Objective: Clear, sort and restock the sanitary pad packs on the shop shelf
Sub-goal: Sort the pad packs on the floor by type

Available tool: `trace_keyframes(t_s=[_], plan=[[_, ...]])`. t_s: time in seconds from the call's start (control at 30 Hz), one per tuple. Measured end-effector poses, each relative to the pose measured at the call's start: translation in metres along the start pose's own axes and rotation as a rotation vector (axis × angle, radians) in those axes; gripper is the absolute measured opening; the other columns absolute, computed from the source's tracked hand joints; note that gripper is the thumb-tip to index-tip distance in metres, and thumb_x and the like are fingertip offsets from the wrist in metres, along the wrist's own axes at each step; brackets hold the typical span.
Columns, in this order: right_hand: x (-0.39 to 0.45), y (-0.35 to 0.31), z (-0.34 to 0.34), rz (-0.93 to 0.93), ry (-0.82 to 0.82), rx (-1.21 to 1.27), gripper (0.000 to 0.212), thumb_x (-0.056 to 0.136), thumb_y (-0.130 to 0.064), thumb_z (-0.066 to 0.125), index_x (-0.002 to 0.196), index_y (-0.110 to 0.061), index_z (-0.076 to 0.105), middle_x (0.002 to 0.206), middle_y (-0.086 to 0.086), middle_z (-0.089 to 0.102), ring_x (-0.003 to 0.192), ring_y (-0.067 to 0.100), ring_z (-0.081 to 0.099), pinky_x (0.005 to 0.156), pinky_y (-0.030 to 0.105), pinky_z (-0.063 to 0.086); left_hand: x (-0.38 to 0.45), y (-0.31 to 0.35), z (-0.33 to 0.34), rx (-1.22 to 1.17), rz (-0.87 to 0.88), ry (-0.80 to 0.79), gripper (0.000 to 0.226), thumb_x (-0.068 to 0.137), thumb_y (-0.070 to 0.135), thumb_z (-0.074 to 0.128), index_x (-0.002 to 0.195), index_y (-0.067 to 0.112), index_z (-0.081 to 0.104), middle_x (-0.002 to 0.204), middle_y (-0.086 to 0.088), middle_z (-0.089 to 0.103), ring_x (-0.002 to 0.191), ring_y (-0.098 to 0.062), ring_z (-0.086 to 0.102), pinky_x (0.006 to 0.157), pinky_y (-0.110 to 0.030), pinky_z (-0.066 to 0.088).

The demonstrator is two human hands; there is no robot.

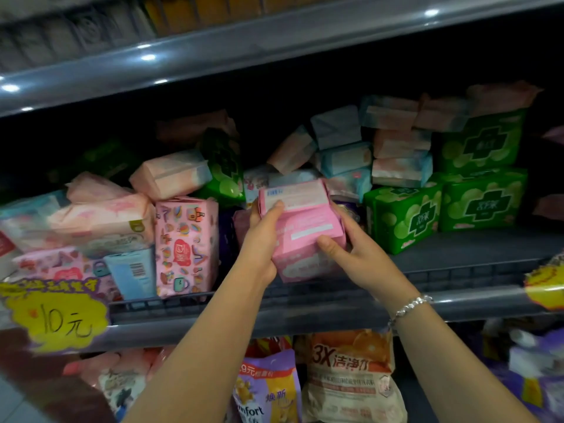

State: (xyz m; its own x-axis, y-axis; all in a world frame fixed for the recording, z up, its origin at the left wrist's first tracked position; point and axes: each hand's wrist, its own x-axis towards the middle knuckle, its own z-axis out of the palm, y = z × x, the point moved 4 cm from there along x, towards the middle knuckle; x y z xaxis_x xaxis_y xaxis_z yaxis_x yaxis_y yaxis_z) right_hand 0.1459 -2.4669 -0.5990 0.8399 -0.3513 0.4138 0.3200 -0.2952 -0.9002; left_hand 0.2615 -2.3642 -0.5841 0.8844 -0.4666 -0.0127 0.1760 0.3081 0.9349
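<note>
Pink plastic crinkles under my fingers: I have two pink packs (300,230) stacked one on the other, held just above the front of the shelf (457,257). My left hand (262,236) wraps the left end, thumb curled over the top pack's edge; my right hand (345,254) cups the lower right corner, thumb pressed on the face, fingers curled behind. Both grips are closed on the stack.

To do this well, I judge I should keep the two packs squeezed together so the upper one does not slide off, carry them level, and set them down flat on the bare grey stretch in front of the green packs (442,209) before letting go with either hand.

Around me it is cluttered. Just left stands a patterned pink pack (186,245), upright at the shelf lip, with a heap of pale pink and blue packs (100,221) leaning beside it. Behind my hands, loose pastel packs (341,148) lie tumbled and tilted; a nudge could bring them down. A yellow price sign (58,312) hangs at the shelf edge, lower left.
</note>
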Motion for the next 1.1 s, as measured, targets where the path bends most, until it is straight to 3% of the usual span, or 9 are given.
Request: trace_keyframes(t_s=[0.13,0.27,0.4,0.47,0.63,0.73,0.9,1.0,1.1], plan=[[-0.013,-0.034,0.013,-0.081,0.068,0.153,0.065,0.079,-0.05,0.056,0.141,-0.043,0.035,0.119,-0.035,0.057,0.112,-0.012,0.055,0.092,0.017,0.049,-0.039,0.04,0.008,-0.03,0.138,-0.028,0.042,0.099,0.027,0.05,0.14,0.028,0.042,0.121,-0.008,0.064,0.096,-0.022,0.069,0.076,-0.041,0.06],[-0.033,-0.055,0.043,-0.041,0.061,0.308,0.055,0.073,-0.064,0.051,0.127,-0.055,0.045,0.125,-0.029,0.056,0.113,-0.011,0.055,0.09,0.019,0.048,-0.082,0.053,-0.02,-0.017,0.144,0.043,0.051,0.095,0.036,0.057,0.142,0.036,0.037,0.121,-0.004,0.064,0.086,-0.019,0.073,0.067,-0.04,0.06],[-0.062,-0.053,0.097,0.045,-0.005,0.378,0.047,0.076,-0.056,0.057,0.123,-0.052,0.053,0.121,-0.025,0.063,0.112,-0.003,0.06,0.092,0.027,0.05,-0.127,0.046,-0.082,-0.114,0.143,0.215,0.058,0.092,0.033,0.062,0.144,0.035,0.035,0.125,-0.005,0.063,0.089,-0.02,0.072,0.074,-0.045,0.06],[-0.081,-0.045,0.128,0.099,-0.061,0.427,0.045,0.078,-0.049,0.059,0.122,-0.049,0.055,0.12,-0.02,0.066,0.111,0.002,0.062,0.091,0.031,0.051,-0.15,0.036,-0.114,-0.158,0.155,0.297,0.053,0.091,0.03,0.063,0.139,0.031,0.04,0.119,-0.005,0.065,0.081,-0.016,0.072,0.07,-0.041,0.06],[-0.12,-0.007,0.203,0.251,-0.136,0.45,0.039,0.08,-0.033,0.071,0.118,-0.034,0.061,0.11,-0.013,0.071,0.104,0.005,0.066,0.084,0.022,0.054,-0.195,-0.003,-0.202,-0.192,0.158,0.577,0.04,0.092,0.02,0.062,0.128,0.025,0.047,0.119,-0.008,0.064,0.084,-0.017,0.069,0.072,-0.034,0.056],[-0.139,0.026,0.242,0.343,-0.17,0.379,0.03,0.081,-0.034,0.071,0.111,-0.03,0.066,0.106,-0.014,0.072,0.099,-0.001,0.065,0.081,0.017,0.051,-0.21,-0.029,-0.253,-0.241,0.13,0.69,0.04,0.093,0.015,0.059,0.13,0.016,0.046,0.104,-0.006,0.066,0.065,-0.008,0.069,0.054,-0.024,0.055],[-0.168,0.086,0.296,0.51,-0.234,0.358,0.024,0.08,-0.033,0.062,0.102,-0.026,0.068,0.095,-0.015,0.074,0.09,-0.001,0.068,0.071,0.013,0.051,-0.226,-0.082,-0.332,-0.259,0.017,0.84,0.033,0.094,0.016,0.056,0.126,0.021,0.047,0.099,-0.002,0.065,0.067,-0.01,0.059,0.041,-0.014,0.044],[-0.177,0.128,0.319,0.591,-0.236,0.303,0.015,0.091,-0.024,0.059,0.104,-0.029,0.067,0.1,-0.016,0.071,0.09,-0.004,0.067,0.071,0.012,0.051,-0.232,-0.123,-0.377,-0.293,-0.055,0.901,0.04,0.095,0.019,0.056,0.133,0.022,0.044,0.101,0.0,0.065,0.074,-0.01,0.062,0.049,-0.02,0.048],[-0.185,0.169,0.333,0.653,-0.231,0.247,0.016,0.093,-0.023,0.058,0.105,-0.031,0.065,0.1,-0.02,0.068,0.086,-0.009,0.065,0.068,0.009,0.05,-0.234,-0.173,-0.417,-0.339,-0.142,0.962,0.046,0.096,0.021,0.056,0.139,0.02,0.039,0.118,-0.008,0.063,0.085,-0.015,0.062,0.063,-0.029,0.049]])
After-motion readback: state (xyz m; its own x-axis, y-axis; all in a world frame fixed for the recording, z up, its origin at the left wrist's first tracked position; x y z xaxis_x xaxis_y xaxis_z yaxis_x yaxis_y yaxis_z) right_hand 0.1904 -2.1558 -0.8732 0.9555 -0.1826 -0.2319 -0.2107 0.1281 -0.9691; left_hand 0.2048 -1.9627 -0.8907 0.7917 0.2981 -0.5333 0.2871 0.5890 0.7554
